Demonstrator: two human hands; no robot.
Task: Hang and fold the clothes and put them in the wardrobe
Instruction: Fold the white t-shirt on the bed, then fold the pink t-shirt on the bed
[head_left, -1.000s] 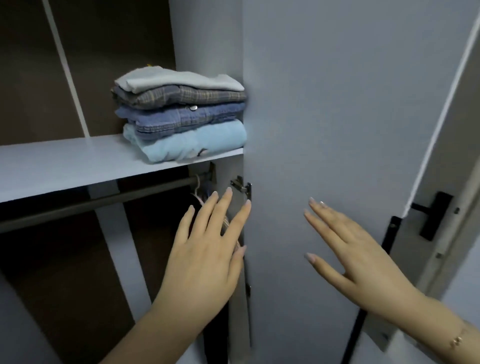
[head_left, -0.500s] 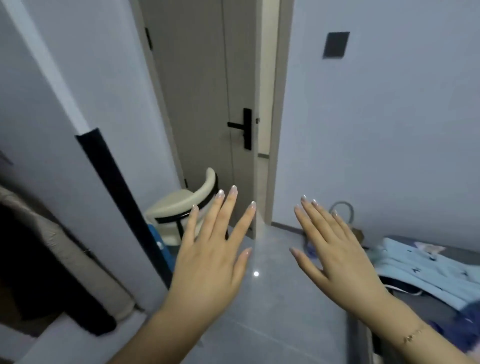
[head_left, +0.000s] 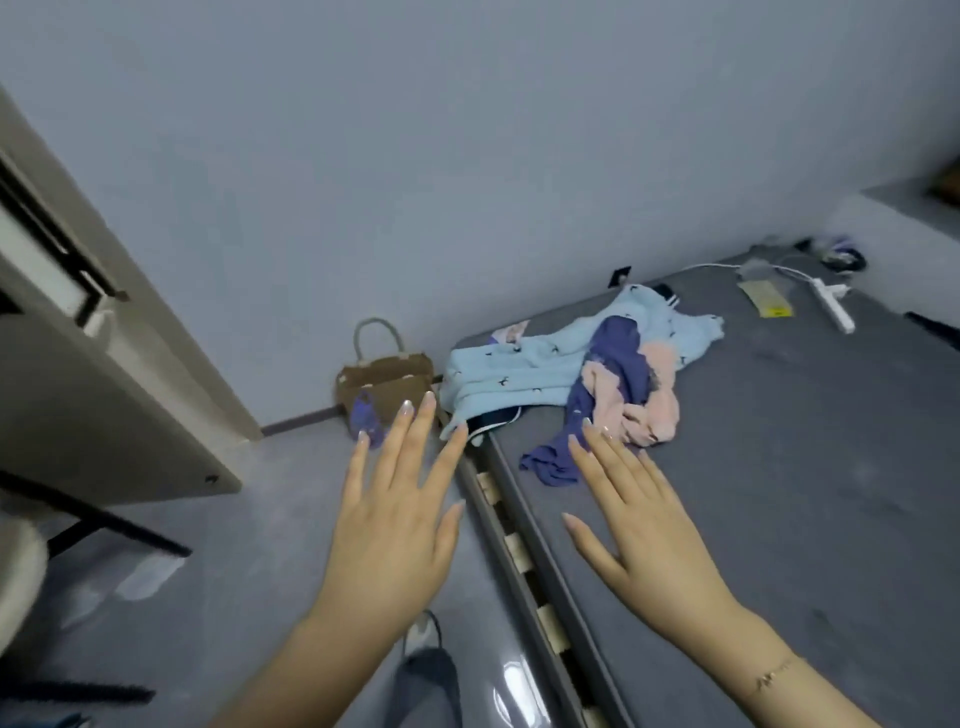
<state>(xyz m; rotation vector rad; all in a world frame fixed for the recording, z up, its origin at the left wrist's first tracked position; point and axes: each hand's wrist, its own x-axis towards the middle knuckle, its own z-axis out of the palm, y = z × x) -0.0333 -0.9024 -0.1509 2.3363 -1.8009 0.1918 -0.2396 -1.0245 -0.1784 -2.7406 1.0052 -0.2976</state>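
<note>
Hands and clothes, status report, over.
Left hand and right hand open, empty. Clothes pile unfolded on the bed, ahead of the right hand. Nothing in between.

Plain grey wall meets grey floor. A beige door stands at left. A grey bed occupies the right; a brown bag stands against the wall.
</note>
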